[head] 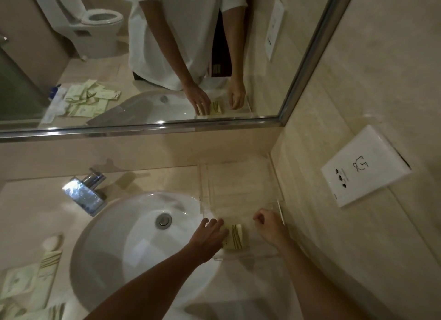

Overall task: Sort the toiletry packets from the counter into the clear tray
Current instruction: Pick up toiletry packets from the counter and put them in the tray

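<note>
One pale green packet (235, 236) with dark stripes lay in the near end of the clear tray (241, 188), which sat on the counter (152, 179) in the corner between the basin (133, 238) and the side wall. As far as I could see it was the only packet in there; the rest of the tray, running back toward the mirror (167, 57), looked bare, though its walls were so clear they were hard to make out.

So the sorting had, by my reckoning, barely begun. The bulk of the work waited on the other side of the basin: a heap of similar green packets (31, 284) lay spread over the counter at the left, well apart from the tray, and the mirror showed that pile as a good scatter of them.

The left hand (210, 233) reached across the basin's rim with its fingers straight and spread, its fingertips at the packet's left edge, touching or just short of it, I could not say which. It gripped nothing. The right hand (269, 226) hovered just beside the packet on its right, over the tray's near corner, fingers curled inward; I could see nothing held in them. The packet lay between the two hands, flat and slightly askew.

A chrome tap (86, 190) stood behind the basin, and a white socket plate (365, 167) was fixed to the wall at the right.
</note>
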`<state>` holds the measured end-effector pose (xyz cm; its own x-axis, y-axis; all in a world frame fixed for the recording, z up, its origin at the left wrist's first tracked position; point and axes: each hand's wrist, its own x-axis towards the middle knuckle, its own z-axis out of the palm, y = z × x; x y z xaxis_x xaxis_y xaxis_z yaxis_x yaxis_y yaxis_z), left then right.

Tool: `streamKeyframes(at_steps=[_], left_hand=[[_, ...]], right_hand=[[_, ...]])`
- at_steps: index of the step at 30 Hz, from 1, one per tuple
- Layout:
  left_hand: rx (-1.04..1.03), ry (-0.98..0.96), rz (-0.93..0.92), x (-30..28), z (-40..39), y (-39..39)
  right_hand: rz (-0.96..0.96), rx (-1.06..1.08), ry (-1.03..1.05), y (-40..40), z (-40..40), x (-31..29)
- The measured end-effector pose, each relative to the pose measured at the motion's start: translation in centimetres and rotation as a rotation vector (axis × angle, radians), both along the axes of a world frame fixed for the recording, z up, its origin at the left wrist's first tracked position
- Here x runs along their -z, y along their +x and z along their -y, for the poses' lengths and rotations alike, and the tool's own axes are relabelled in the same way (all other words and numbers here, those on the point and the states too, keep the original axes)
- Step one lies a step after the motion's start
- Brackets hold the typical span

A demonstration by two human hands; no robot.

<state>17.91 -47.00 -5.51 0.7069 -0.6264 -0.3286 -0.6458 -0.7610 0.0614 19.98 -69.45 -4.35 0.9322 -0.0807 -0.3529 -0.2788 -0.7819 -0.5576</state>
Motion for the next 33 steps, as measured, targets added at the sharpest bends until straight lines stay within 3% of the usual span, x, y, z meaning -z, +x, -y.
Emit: streamKeyframes(at_steps=[9,15,22,33], left_hand=[[-0.048,-0.1,-0.008,-0.5,0.0,0.0],[-0.032,-0.135,0.081,-1.1,-2.3,0.1],[-0.165,-0.181,0.219,-4.0,-8.4,-0.2],[-0.458,-0.203,0.181,-6.9,-20.6,-3.6]], right_hand=[[-0.026,0.016,-0.018,0.3,-1.0,-1.3],[-0.009,-0.029,-0.036,0.7,-2.7,-3.2],[0.007,-0.187,-0.074,0.8,-7.5,-6.3],[0.05,-0.412,-0.15,0.1,-19.8,-9.5]])
